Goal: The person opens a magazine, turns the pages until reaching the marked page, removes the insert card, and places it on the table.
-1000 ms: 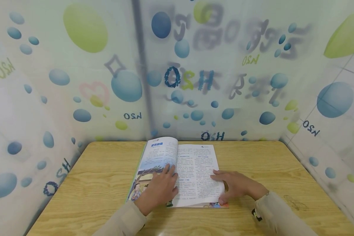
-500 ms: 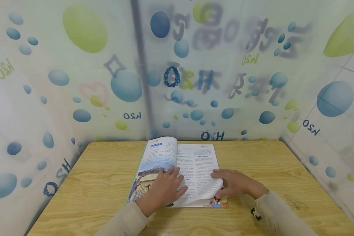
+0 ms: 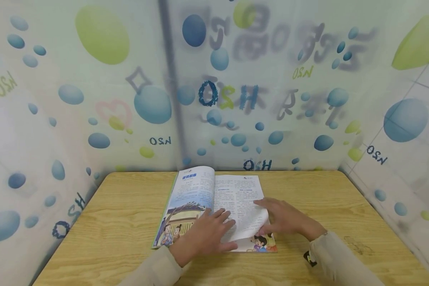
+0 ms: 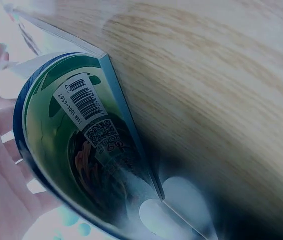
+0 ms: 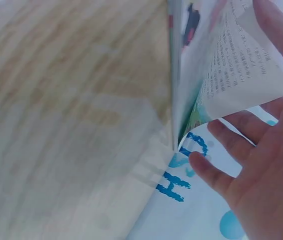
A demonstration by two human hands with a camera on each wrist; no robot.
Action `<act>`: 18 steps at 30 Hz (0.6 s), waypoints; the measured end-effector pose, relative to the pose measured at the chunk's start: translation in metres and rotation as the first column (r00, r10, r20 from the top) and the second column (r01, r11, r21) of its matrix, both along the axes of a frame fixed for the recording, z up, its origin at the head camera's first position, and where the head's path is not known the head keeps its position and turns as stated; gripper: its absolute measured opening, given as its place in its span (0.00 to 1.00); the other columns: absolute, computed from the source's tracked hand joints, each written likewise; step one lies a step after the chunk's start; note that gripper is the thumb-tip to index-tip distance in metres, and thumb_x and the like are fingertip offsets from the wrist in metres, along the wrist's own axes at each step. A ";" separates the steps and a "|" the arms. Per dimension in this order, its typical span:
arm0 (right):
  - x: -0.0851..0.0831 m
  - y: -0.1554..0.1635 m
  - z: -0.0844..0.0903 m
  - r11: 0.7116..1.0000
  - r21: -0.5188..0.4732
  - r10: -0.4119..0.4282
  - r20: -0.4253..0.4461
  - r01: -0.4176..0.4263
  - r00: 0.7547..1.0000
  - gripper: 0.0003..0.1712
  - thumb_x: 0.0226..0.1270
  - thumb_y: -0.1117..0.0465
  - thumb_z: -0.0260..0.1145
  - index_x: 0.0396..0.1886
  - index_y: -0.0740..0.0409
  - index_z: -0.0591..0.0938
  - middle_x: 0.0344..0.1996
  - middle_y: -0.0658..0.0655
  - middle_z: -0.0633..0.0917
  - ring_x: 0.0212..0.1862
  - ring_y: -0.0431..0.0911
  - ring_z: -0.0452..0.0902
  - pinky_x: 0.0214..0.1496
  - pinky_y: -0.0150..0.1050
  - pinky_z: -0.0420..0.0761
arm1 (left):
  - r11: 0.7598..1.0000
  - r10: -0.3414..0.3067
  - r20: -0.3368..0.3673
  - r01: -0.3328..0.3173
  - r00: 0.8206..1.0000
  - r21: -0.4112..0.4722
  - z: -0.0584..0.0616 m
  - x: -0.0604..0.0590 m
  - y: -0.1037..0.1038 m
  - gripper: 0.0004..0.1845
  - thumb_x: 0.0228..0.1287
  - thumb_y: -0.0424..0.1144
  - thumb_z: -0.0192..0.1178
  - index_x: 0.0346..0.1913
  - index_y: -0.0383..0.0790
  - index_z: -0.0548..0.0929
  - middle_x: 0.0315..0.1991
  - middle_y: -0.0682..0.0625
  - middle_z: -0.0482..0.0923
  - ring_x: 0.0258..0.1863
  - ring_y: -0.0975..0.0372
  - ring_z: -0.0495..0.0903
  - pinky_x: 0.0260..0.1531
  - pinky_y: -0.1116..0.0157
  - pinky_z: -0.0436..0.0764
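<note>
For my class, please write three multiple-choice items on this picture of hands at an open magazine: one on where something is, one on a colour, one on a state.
1. Where does the left hand rest?
A. On the bare table
B. On the open magazine near its spine
C. On the patterned wall

2. What colour are the sleeves at the wrists?
A. Red
B. Black
C. Beige

3. How does the right-hand page lie?
A. Flat all over
B. Its lower corner is lifted, showing a cartoon picture beneath
C. Torn out and off the magazine

Answers: 1 B, the fingers lie spread across the magazine on the wooden table. 2 C, both cuffs are pale beige. 3 B, the right hand holds the curled corner up, thumb beneath it.
</note>
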State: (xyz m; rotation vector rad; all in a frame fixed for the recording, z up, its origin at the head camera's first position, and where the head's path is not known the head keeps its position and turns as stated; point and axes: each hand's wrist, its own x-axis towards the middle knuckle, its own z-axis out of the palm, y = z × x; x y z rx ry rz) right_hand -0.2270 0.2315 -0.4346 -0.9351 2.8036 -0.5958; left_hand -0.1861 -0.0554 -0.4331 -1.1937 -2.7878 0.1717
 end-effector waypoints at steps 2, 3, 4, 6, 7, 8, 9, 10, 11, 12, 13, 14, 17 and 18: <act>0.000 0.000 0.003 1.000 -0.012 -0.014 0.009 0.014 1.000 0.56 0.52 0.27 0.68 0.72 0.57 0.70 0.69 0.63 0.72 0.70 0.62 0.65 0.66 0.63 0.67 | 1.000 -0.008 -0.026 0.008 1.000 -0.003 0.000 0.000 0.000 0.32 0.68 0.67 0.50 0.65 0.52 0.77 0.66 0.50 0.73 0.66 0.56 0.72 0.60 0.50 0.73; 0.000 0.000 0.004 1.000 -0.016 -0.017 0.013 0.018 1.000 0.56 0.53 0.27 0.68 0.73 0.57 0.69 0.69 0.63 0.71 0.70 0.63 0.65 0.66 0.64 0.67 | 1.000 -0.012 -0.035 0.012 0.999 -0.002 0.000 0.000 0.000 0.31 0.69 0.65 0.52 0.67 0.51 0.75 0.66 0.50 0.73 0.66 0.56 0.72 0.60 0.50 0.74; 0.000 0.000 0.006 1.000 -0.019 -0.019 0.017 0.020 1.000 0.56 0.54 0.28 0.68 0.74 0.57 0.68 0.70 0.63 0.71 0.70 0.63 0.64 0.66 0.64 0.67 | 1.000 -0.016 -0.044 0.016 0.999 0.002 0.001 0.000 0.000 0.31 0.69 0.63 0.53 0.68 0.51 0.73 0.67 0.50 0.72 0.65 0.57 0.72 0.60 0.51 0.75; 0.000 0.001 0.008 0.999 -0.033 -0.022 0.035 0.023 0.999 0.55 0.55 0.29 0.68 0.75 0.57 0.66 0.71 0.63 0.70 0.71 0.64 0.64 0.66 0.65 0.66 | 0.999 -0.026 -0.052 0.027 0.998 0.019 0.002 -0.001 -0.001 0.33 0.69 0.60 0.56 0.73 0.50 0.68 0.69 0.49 0.70 0.65 0.57 0.73 0.59 0.52 0.76; 0.000 0.002 0.008 0.999 -0.040 -0.024 0.045 0.026 0.999 0.55 0.56 0.29 0.68 0.75 0.57 0.66 0.71 0.63 0.69 0.71 0.64 0.63 0.66 0.66 0.65 | 0.999 -0.032 -0.055 0.033 0.998 0.033 0.002 -0.001 -0.001 0.36 0.69 0.58 0.57 0.75 0.49 0.65 0.70 0.48 0.69 0.66 0.57 0.72 0.59 0.52 0.76; 0.000 0.002 0.009 0.998 -0.046 -0.029 0.055 0.031 0.998 0.55 0.56 0.30 0.68 0.76 0.56 0.65 0.71 0.63 0.68 0.71 0.64 0.63 0.66 0.66 0.65 | 0.998 -0.040 -0.064 0.043 0.997 0.048 0.003 -0.002 -0.002 0.38 0.68 0.57 0.59 0.77 0.48 0.61 0.72 0.47 0.66 0.66 0.57 0.72 0.59 0.53 0.76; 0.001 0.003 0.010 0.998 -0.054 -0.030 0.067 0.034 0.997 0.55 0.57 0.30 0.68 0.76 0.56 0.64 0.72 0.63 0.68 0.71 0.64 0.62 0.66 0.66 0.65 | 0.996 -0.051 -0.077 0.056 0.996 0.063 0.003 -0.002 -0.002 0.41 0.67 0.56 0.61 0.78 0.48 0.57 0.74 0.47 0.64 0.67 0.56 0.71 0.59 0.53 0.76; 0.001 0.003 0.010 0.997 -0.069 -0.030 0.082 0.036 0.996 0.55 0.57 0.31 0.68 0.76 0.55 0.63 0.72 0.63 0.67 0.72 0.64 0.62 0.66 0.66 0.64 | 0.995 -0.062 -0.099 0.070 0.993 0.074 0.004 -0.002 -0.003 0.44 0.66 0.56 0.63 0.79 0.48 0.54 0.75 0.46 0.60 0.68 0.56 0.69 0.60 0.53 0.75; 0.001 0.003 0.011 0.996 -0.083 -0.032 0.102 0.041 0.994 0.55 0.58 0.32 0.68 0.77 0.55 0.62 0.73 0.63 0.66 0.72 0.63 0.61 0.67 0.66 0.63 | 0.993 -0.076 -0.122 0.087 0.990 0.086 0.004 -0.002 -0.004 0.47 0.65 0.56 0.65 0.80 0.48 0.51 0.77 0.45 0.56 0.70 0.56 0.67 0.62 0.53 0.74; 0.001 0.003 0.011 0.994 -0.096 -0.038 0.123 0.050 0.992 0.54 0.59 0.33 0.68 0.77 0.54 0.62 0.73 0.62 0.65 0.73 0.63 0.60 0.67 0.66 0.63 | 0.990 -0.092 -0.150 0.107 0.984 0.096 0.004 -0.002 -0.004 0.50 0.63 0.55 0.66 0.80 0.49 0.49 0.78 0.45 0.53 0.72 0.56 0.64 0.63 0.52 0.72; 0.001 0.003 0.012 0.993 -0.107 -0.042 0.142 0.058 0.989 0.52 0.62 0.34 0.66 0.78 0.53 0.60 0.74 0.62 0.64 0.73 0.63 0.59 0.68 0.66 0.62 | 0.987 -0.110 -0.186 0.129 0.976 0.095 0.005 -0.002 -0.005 0.52 0.62 0.56 0.68 0.80 0.50 0.47 0.79 0.45 0.49 0.74 0.56 0.60 0.66 0.52 0.69; 0.001 0.003 0.013 0.989 -0.134 -0.041 0.168 0.064 0.985 0.49 0.66 0.36 0.63 0.79 0.52 0.59 0.75 0.62 0.62 0.74 0.63 0.57 0.69 0.66 0.60 | 0.985 -0.128 -0.224 0.151 0.966 0.089 0.005 -0.003 -0.005 0.53 0.61 0.56 0.68 0.81 0.51 0.46 0.80 0.45 0.46 0.76 0.56 0.56 0.68 0.51 0.66; 0.001 0.003 0.015 0.969 -0.232 -0.026 0.242 0.084 0.970 0.39 0.79 0.42 0.48 0.80 0.55 0.54 0.78 0.63 0.55 0.77 0.64 0.48 0.71 0.68 0.52 | 0.978 -0.185 -0.327 0.206 0.927 0.032 0.007 -0.003 -0.007 0.54 0.60 0.52 0.70 0.81 0.56 0.44 0.81 0.46 0.39 0.79 0.55 0.41 0.74 0.49 0.52; 0.001 0.003 0.015 0.962 -0.255 -0.028 0.255 0.095 0.967 0.37 0.81 0.43 0.43 0.80 0.56 0.52 0.78 0.63 0.53 0.77 0.64 0.45 0.72 0.68 0.50 | 0.976 -0.202 -0.353 0.216 0.913 -0.001 0.007 -0.003 -0.007 0.55 0.60 0.51 0.71 0.81 0.57 0.44 0.81 0.47 0.37 0.79 0.55 0.37 0.74 0.49 0.48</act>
